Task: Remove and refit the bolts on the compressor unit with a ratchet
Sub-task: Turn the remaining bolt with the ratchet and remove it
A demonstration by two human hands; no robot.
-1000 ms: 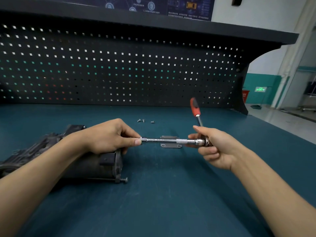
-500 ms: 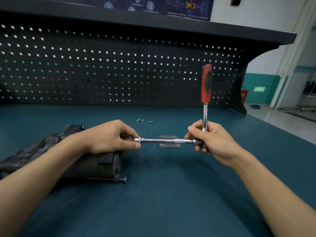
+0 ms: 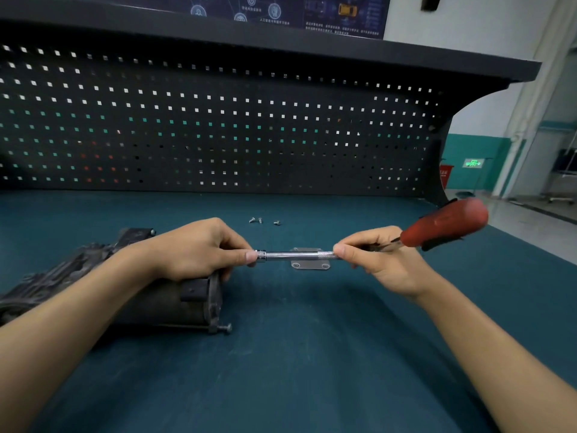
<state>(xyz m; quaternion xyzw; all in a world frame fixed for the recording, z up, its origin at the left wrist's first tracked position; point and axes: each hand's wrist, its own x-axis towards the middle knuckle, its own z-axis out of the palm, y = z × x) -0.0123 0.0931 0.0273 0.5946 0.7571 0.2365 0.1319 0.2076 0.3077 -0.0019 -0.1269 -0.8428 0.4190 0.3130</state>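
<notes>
Beside the compressor, left grip pinches the extension, right grip clasps the ratchet (handle blurred): probably bolt-turning; next, hold it straight.

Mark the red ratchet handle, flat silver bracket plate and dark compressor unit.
red ratchet handle (image 3: 446,223), head view: middle of the grip.
flat silver bracket plate (image 3: 310,265), head view: front edge between holes.
dark compressor unit (image 3: 175,304), head view: cylindrical body.

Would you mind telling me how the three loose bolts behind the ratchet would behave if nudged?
Probably light and easily scattered: the bolts are tiny. They seem to lie sideways, so could roll in short arcs. The matte bench mat may slow them.
</notes>
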